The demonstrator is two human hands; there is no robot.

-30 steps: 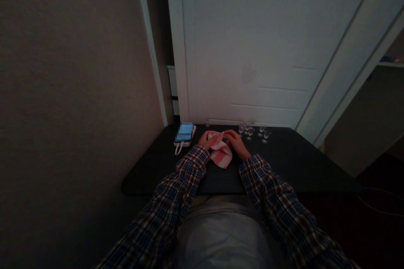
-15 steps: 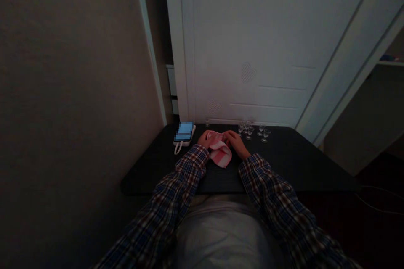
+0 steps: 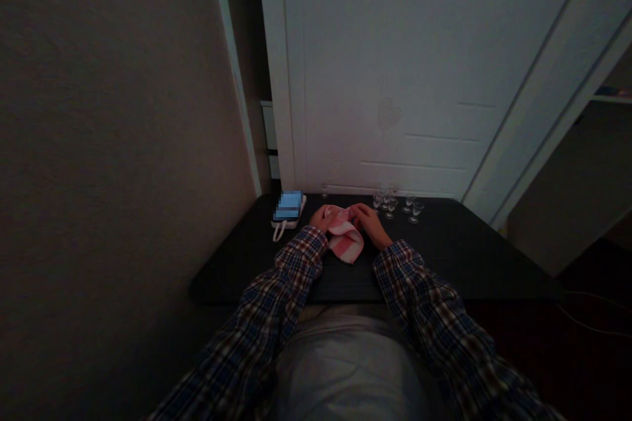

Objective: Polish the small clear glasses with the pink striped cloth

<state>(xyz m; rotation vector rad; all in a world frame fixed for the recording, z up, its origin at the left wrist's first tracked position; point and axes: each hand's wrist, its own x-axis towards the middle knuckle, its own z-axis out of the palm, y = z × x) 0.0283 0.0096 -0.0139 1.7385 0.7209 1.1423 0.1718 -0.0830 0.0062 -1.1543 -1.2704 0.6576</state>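
Observation:
A pink and white cloth (image 3: pixel 346 245) hangs in folds between my two hands, over the middle of the black table. My left hand (image 3: pixel 320 218) is closed on its left edge. On the other side, the fingers of my right hand (image 3: pixel 368 220) pinch the cloth's upper right part. Whether a small object is wrapped inside the folds, I cannot tell. Several small stemmed glasses (image 3: pixel 392 208) stand just beyond my right hand. One more little glass (image 3: pixel 324 191) is at the table's back edge, behind my left hand.
Left of my left hand, a phone with a lit screen (image 3: pixel 288 206) lies on a white block with a strap loop (image 3: pixel 280 231). The black table (image 3: pixel 464 256) backs onto a white panel (image 3: pixel 424 66) with heart patterns. A brown wall (image 3: pixel 123 112) rises at the left.
My right fingers have shifted very slightly at the cloth, and its lower fold has moved a touch to the right. The glasses and phone stay where they were.

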